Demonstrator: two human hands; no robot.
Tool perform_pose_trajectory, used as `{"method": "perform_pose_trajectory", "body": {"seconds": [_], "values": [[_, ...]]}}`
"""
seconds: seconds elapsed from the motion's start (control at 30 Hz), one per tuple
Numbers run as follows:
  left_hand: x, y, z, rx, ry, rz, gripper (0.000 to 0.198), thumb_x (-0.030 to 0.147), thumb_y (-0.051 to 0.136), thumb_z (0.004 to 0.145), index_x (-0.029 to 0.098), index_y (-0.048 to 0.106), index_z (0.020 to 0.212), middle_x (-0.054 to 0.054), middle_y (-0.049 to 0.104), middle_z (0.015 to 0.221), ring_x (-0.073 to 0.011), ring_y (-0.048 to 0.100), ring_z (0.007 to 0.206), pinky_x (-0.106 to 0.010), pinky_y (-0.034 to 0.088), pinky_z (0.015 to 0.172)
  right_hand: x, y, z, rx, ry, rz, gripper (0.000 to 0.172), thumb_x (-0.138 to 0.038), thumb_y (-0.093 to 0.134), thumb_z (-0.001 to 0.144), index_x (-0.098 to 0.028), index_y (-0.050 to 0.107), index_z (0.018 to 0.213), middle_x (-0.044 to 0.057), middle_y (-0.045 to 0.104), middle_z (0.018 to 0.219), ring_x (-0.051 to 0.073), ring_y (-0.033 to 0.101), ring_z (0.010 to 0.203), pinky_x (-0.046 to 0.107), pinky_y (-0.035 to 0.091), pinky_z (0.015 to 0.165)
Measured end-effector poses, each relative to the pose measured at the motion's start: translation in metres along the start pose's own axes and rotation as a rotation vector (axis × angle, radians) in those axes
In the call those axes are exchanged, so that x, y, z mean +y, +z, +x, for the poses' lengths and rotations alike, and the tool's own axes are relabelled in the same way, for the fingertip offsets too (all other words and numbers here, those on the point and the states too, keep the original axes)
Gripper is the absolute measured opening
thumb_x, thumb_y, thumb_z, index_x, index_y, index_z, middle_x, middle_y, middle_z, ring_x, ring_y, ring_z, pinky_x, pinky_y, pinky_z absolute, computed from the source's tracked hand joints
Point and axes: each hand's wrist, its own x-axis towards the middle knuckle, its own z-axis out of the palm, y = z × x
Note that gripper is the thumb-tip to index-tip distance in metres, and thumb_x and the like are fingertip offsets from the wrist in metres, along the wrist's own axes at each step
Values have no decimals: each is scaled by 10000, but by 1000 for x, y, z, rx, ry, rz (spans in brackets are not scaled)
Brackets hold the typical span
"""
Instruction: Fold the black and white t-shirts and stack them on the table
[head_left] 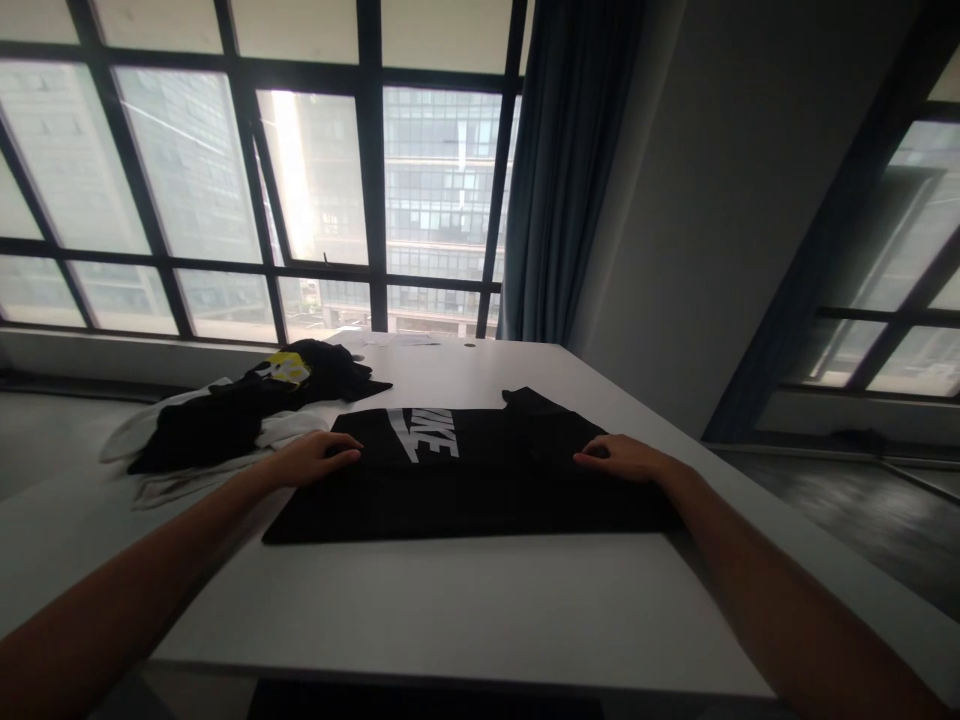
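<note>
Black shirt (487,500) laid flat across the middle of the white counter (465,610), one hand at either side.
Left to right: loose heap of clothes (202,430), black and white, a yellow patch (289,368) near its top; left hand (319,460) just beside the heap, thumb and fingers pinched on the shirt's left edge; pale "NIKE" lettering (435,435), turned sideways, part cut off at the upper edge; sleeve (547,412) jutting toward the window; right hand (628,458), thumb and fingers pinched on the shirt's right part.
</note>
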Motion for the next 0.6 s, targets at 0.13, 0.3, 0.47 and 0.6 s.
{"method": "perform_pose_trajectory", "body": {"seconds": [0.13,0.3,0.47,0.6], "values": [[-3,5,6,49,45,-12,670,726,486,816,239,659,1241,-77,652,1315,-284,596,1193,-384,430,1042,-7,-1,1,151,17,-50,581,-625,429,913,-203,671,1232,126,663,1261,306,621,1113,407,484,940],[0,4,13,45,-4,74,566,670,407,879,239,725,1062,-59,751,1040,-275,683,983,-368,490,916,-15,5,11,87,62,-116,508,-548,404,950,-198,689,1183,127,672,1233,289,632,1091,384,490,908],[-17,11,26,179,-40,203,518,567,361,912,225,719,1064,-85,727,1134,-285,640,1078,-392,464,956,-30,-3,41,97,149,-262,451,-483,379,977,-209,727,1069,129,701,1144,283,654,1023,373,498,822],[-46,14,45,171,-163,199,532,534,377,901,231,660,1235,-87,649,1324,-296,572,1226,-410,416,1036,-32,-6,84,88,90,-255,376,-327,478,942,-190,672,1233,129,595,1358,279,575,1204,374,468,954]]}}
